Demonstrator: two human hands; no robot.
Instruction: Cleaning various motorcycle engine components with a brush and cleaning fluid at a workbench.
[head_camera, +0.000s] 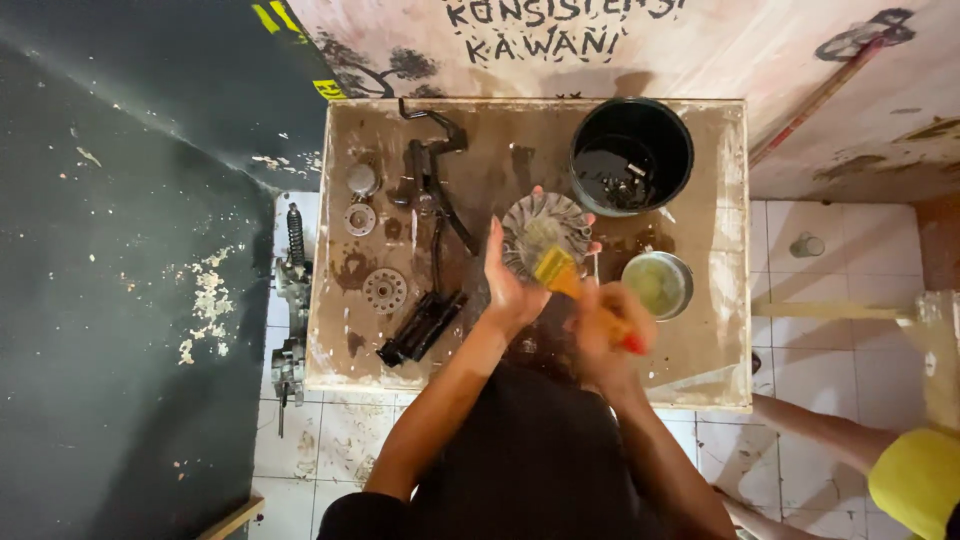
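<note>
A round finned metal disc (545, 228) rests on the wooden tray table (720, 200), held at its near left edge by my left hand (508, 285). My right hand (610, 335) is blurred and grips a paintbrush (560, 272) with an orange handle and yellow bristles. The bristles lie against the disc's near side. Just right of the brush stands a small metal bowl (657, 284) of greenish liquid.
A black bucket (632, 155) with dark liquid stands at the back right. Small gears (385, 290), round parts (361, 180) and black levers (432, 170) lie on the left. A shock absorber (295, 235) hangs off the left edge. Another person's leg (830, 430) is at right.
</note>
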